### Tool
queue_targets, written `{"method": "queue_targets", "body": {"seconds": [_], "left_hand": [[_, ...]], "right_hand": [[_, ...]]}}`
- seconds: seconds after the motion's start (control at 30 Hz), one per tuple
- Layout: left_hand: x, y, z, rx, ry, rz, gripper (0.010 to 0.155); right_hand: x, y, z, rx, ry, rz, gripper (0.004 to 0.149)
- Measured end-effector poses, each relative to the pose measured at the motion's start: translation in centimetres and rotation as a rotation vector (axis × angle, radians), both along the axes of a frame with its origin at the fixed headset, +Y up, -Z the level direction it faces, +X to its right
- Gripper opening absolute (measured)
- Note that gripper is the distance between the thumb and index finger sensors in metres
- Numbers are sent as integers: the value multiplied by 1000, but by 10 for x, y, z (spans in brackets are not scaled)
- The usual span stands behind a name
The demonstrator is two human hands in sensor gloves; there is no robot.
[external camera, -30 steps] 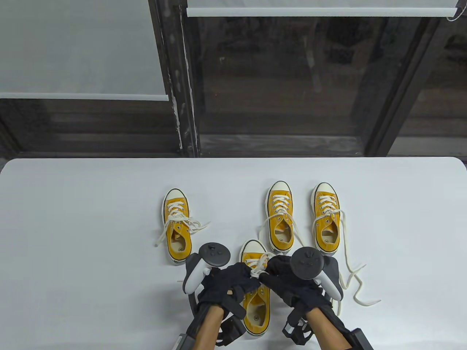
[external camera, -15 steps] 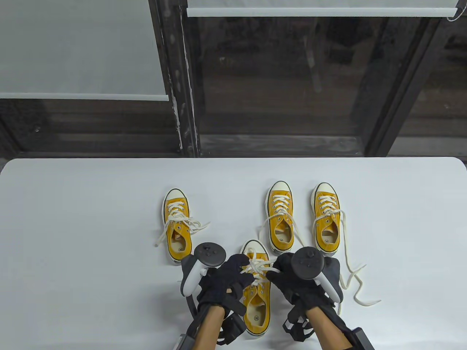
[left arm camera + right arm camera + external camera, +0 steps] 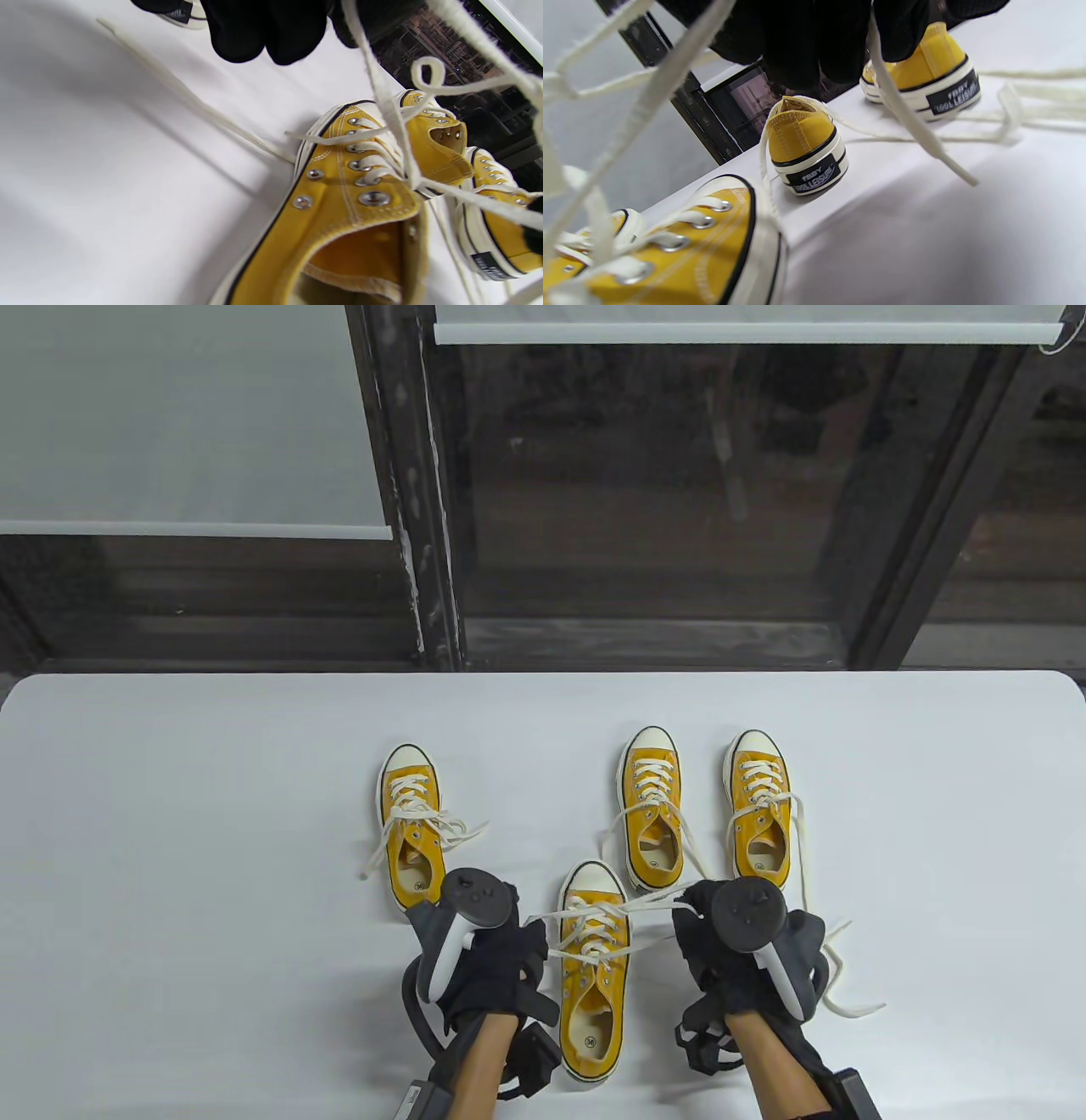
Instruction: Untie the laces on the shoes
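Note:
A yellow sneaker (image 3: 591,984) with white laces stands near the table's front edge, toe pointing away, between my hands. My left hand (image 3: 509,954) grips one lace end at the shoe's left. My right hand (image 3: 708,933) grips the other lace end (image 3: 653,901) at the shoe's right. Both ends are pulled taut sideways from the top eyelets. In the left wrist view the lace (image 3: 392,123) runs from my fingers to the shoe (image 3: 339,220). In the right wrist view a lace (image 3: 908,114) hangs from my fingers beside the shoe (image 3: 678,254).
Three more yellow sneakers stand further back: one at the left (image 3: 412,831) with laces still looped, two at the right (image 3: 652,810) (image 3: 761,814) with loose laces (image 3: 827,959) trailing on the white table (image 3: 212,831). Dark window frames lie beyond the far edge.
My hands moved apart from over the shoe's tongue, left hand leftward and right hand rightward. The bow has come undone and the lace ends now stretch out sideways.

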State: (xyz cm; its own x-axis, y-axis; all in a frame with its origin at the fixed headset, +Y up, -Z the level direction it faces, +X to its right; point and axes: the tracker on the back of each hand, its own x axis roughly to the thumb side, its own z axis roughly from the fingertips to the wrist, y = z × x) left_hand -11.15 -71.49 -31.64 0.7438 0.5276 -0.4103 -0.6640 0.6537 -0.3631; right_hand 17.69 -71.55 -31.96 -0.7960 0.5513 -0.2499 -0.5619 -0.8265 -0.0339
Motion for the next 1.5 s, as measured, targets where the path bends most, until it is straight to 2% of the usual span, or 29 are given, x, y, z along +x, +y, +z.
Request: {"method": "queue_targets", "body": {"seconds": [0.1, 0.23, 0.4, 0.6, 0.77, 0.87, 1.0, 1.1, 1.3, 1.4, 1.5], "left_hand": [[-4, -2, 0, -17, 17, 70, 60], [-9, 0, 1, -3, 41, 86, 55], [-11, 4, 1, 18, 27, 146, 50], [-21, 10, 3, 58, 90, 137, 49], [-36, 11, 4, 60, 143, 216, 50], [-46, 15, 5, 79, 173, 260, 49], [-64, 24, 8, 112, 206, 378, 43], [-78, 32, 13, 149, 230, 453, 41], [-111, 42, 26, 206, 339, 452, 42], [-124, 40, 31, 209, 427, 423, 42], [-130, 34, 33, 174, 491, 359, 43]], "right_hand": [[6, -1, -1, -43, -1, -121, 39], [13, 3, -1, -32, -12, -163, 38], [22, 4, -2, -38, 40, -257, 39], [30, 12, -2, -14, 30, -326, 39], [46, 16, -1, -19, 22, -432, 39], [58, 20, -3, -36, 59, -528, 38], [75, 30, -1, -108, 221, -824, 38], [88, 39, 4, -55, 257, -946, 38], [121, 59, 22, 65, 153, -899, 38], [134, 61, 29, 50, 52, -806, 40], [141, 53, 30, -1, -70, -703, 41]]}}
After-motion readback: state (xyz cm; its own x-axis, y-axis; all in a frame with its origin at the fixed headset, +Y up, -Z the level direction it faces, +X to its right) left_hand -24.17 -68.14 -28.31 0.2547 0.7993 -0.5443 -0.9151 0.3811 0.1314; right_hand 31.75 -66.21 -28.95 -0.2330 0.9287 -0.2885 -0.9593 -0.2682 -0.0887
